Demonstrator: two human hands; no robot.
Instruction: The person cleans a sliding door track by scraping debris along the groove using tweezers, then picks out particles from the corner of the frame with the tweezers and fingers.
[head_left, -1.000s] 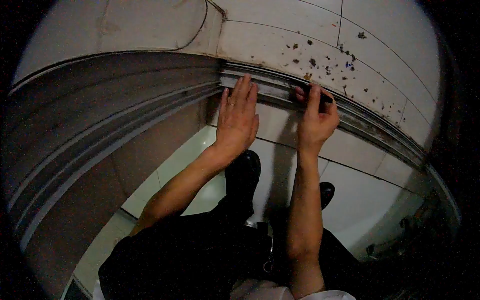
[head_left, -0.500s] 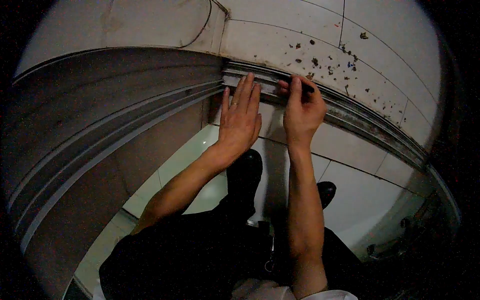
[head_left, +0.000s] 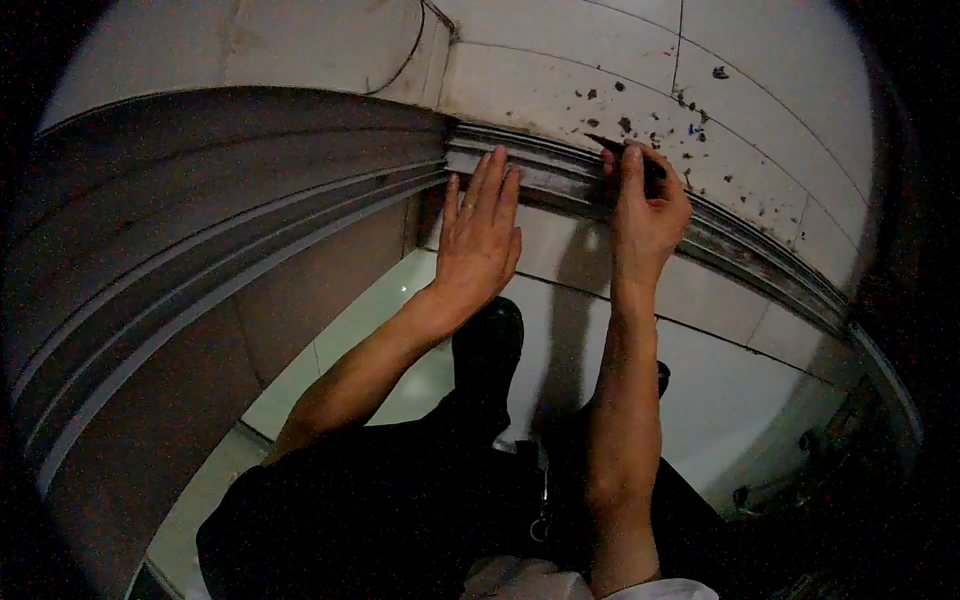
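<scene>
My left hand [head_left: 479, 238] lies flat, fingers together and stretched out, its fingertips against the grey metal rail [head_left: 560, 172] that runs along the edge of a tiled ledge. A ring sits on one finger. My right hand [head_left: 648, 205] is a little further right on the same rail, closed around a small dark tool [head_left: 625, 152] whose tip points left along the top of the rail. The tool is mostly hidden by my fingers, so I cannot tell what kind it is.
The light tiled ledge [head_left: 760, 110] above the rail is strewn with dark crumbs of debris [head_left: 655, 110]. A curved grey metal edge [head_left: 200, 250] continues to the left. Below are white floor tiles [head_left: 700, 380], my dark trousers and a black shoe [head_left: 487, 345].
My right hand slid left along the rail, then back to the right and slightly up, carrying the dark tool. My left hand stayed flat in place.
</scene>
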